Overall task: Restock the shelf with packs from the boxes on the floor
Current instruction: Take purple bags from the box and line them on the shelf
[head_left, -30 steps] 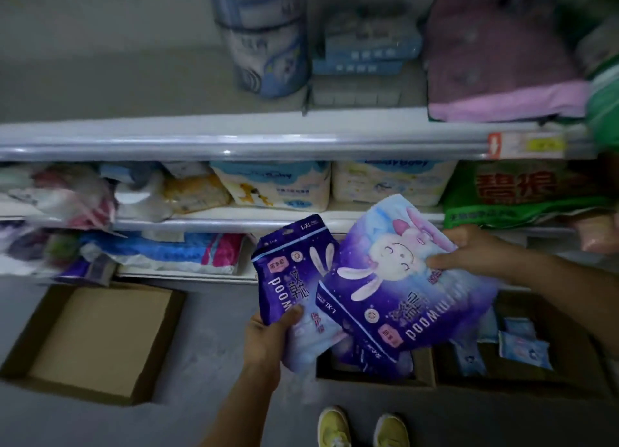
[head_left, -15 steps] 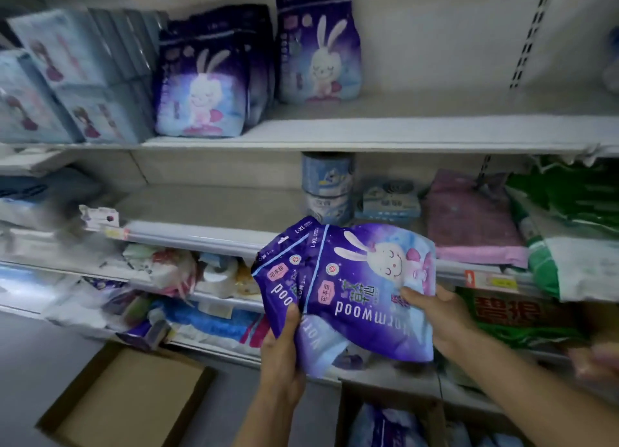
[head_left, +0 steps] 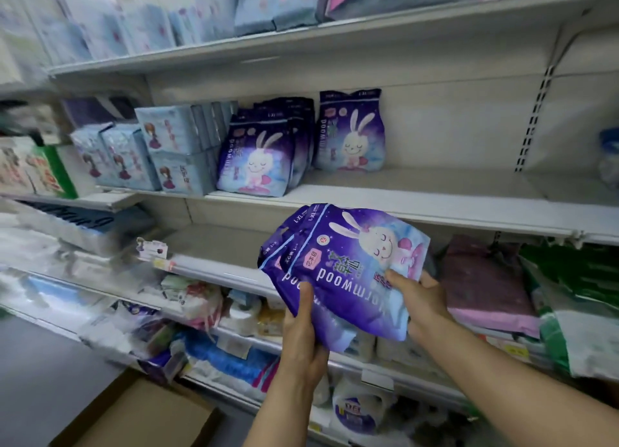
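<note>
My left hand (head_left: 303, 337): thumb curled over the lower left edge of the purple rabbit packs (head_left: 348, 272), gripping them.
My right hand (head_left: 420, 299): pinching the same packs at their right edge.
Packs: stacked together between both my hands, tilted, print upside down.
Shelf (head_left: 418, 195): above and beyond my hands, matching rabbit packs (head_left: 258, 158) standing at its left.
Cardboard box (head_left: 147, 416): on the floor, below my left hand.

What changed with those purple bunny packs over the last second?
The purple packs came up from above the floor boxes to just below the shelf holding matching packs, and closed into one stack. Left hand and right hand kept their grip.
</note>
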